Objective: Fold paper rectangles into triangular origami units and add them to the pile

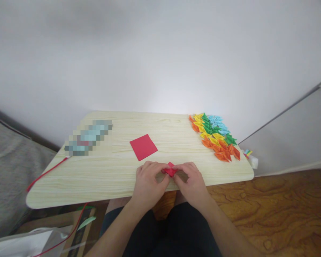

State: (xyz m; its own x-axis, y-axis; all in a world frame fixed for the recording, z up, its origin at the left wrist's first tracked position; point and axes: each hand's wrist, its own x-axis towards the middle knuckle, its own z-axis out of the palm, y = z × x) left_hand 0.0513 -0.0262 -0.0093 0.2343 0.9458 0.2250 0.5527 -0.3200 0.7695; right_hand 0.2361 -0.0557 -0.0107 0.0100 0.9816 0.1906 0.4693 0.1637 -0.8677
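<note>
I see left hand (149, 180) and right hand (192, 180) at near edge of pale wood-grain table (96, 178). Both pinch small folded red paper (171, 170) between thumb and fingers, one from each side. Just beyond left hand, flat red paper square (143, 147) lies on table. On right part, I see many folded paper pieces (208, 127), grouped closely: orange, yellow, green, light blue. On left part lies pixelated object (92, 136); I cannot tell what it is. Red cord (46, 175) runs from it over table edge. White wall (149, 53) stands behind.

One folded red paper (171, 170), one red square (143, 147), one table (96, 178) — many folded pieces (218, 137) (too crowded for counting).
</note>
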